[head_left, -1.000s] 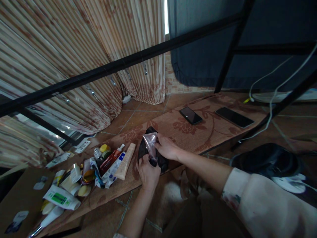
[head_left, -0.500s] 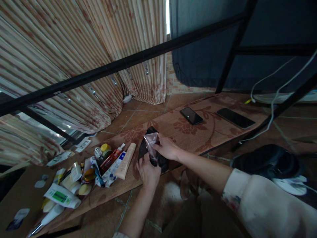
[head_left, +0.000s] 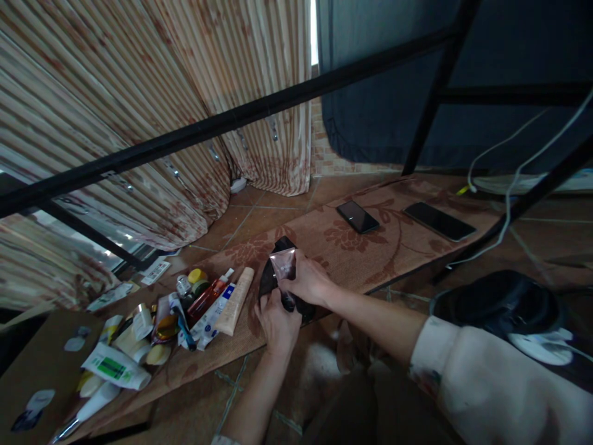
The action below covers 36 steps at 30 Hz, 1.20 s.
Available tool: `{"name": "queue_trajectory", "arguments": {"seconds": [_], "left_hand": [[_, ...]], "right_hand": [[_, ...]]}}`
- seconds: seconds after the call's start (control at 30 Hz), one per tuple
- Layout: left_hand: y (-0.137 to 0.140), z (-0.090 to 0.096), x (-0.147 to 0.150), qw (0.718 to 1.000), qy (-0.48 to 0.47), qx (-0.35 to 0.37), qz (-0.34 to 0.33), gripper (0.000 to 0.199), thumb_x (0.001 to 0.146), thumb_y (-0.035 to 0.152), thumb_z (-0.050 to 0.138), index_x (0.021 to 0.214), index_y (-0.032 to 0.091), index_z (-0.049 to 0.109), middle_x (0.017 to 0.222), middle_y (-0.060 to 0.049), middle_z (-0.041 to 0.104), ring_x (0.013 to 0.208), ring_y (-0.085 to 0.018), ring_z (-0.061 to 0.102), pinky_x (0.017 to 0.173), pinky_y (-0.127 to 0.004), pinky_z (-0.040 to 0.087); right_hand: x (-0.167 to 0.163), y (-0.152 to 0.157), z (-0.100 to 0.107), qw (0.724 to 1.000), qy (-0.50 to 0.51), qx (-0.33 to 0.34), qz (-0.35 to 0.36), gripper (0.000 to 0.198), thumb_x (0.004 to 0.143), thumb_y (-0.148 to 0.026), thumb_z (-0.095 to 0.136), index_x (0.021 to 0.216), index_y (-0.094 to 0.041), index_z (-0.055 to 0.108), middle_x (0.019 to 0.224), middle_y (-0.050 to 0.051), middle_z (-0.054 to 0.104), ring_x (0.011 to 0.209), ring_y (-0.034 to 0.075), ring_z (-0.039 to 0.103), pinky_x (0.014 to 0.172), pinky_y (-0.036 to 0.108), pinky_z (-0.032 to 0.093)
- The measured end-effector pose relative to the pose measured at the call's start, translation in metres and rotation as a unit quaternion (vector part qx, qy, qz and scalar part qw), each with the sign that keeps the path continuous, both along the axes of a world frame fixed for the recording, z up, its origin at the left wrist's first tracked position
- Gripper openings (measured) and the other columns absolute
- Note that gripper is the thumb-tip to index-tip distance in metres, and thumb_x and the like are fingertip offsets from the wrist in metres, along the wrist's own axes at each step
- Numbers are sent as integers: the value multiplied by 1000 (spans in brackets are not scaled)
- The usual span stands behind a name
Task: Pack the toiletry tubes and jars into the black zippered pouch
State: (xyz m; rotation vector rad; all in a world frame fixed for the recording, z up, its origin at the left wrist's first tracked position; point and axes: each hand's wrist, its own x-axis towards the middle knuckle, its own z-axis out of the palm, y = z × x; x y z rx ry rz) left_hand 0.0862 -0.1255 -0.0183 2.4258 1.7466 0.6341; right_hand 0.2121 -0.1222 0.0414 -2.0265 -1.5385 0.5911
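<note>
A translucent pinkish squeeze tube (head_left: 284, 261) is pinched in my right hand (head_left: 309, 279), its flat end pointing away from me and its dark lower end down toward my left hand. Under and around the tube lies a black pouch-like item (head_left: 267, 281), partly covered by both hands. My left hand (head_left: 278, 318) is closed on the near side of this black item, with its fingertips beside the tube's lower end. To the left of my left hand lie a beige tube (head_left: 235, 301), a white and blue tube (head_left: 215, 318) and a red bottle (head_left: 206, 298).
Several tubes, jars and bottles, among them a white and green tube (head_left: 115, 366), lie piled by a cardboard box (head_left: 46, 364). Two phones, one nearer (head_left: 357, 217) and one farther right (head_left: 440, 220), rest on the patterned mat (head_left: 319, 238). A black rail (head_left: 231, 120) crosses above.
My right hand has shifted slightly down and left along the tube, covering more of it. My left hand and the things on the mat stay in place.
</note>
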Motion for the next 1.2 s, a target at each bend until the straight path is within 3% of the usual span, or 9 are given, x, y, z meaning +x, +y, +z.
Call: {"name": "queue_trajectory", "arguments": {"seconds": [0.37,0.8,1.2], "left_hand": [[-2,1,-2,1000,-7,1,-9,22,77,32,52,92,19,61,81,-7,65,91,-26,57,89,-41,37],[-3,2,-5,998,-37,-24,-45,35,77,37,55,107,19,58,90,-7,66,98,-28,56,92,-44,36],[-5,4,-2,998,-44,-38,-30,37,75,34,57,109,19,57,91,-8,65,96,-28,57,87,-42,39]], "right_hand": [[-1,0,0,1000,7,16,11,48,79,-48,49,113,-14,43,96,13,67,86,26,64,66,30,42],[12,5,-5,994,85,32,52,44,76,-20,57,118,-17,43,96,6,67,90,19,63,75,26,41],[14,6,-7,992,104,43,51,46,76,-15,57,120,-19,44,97,5,67,92,20,62,81,28,41]]}}
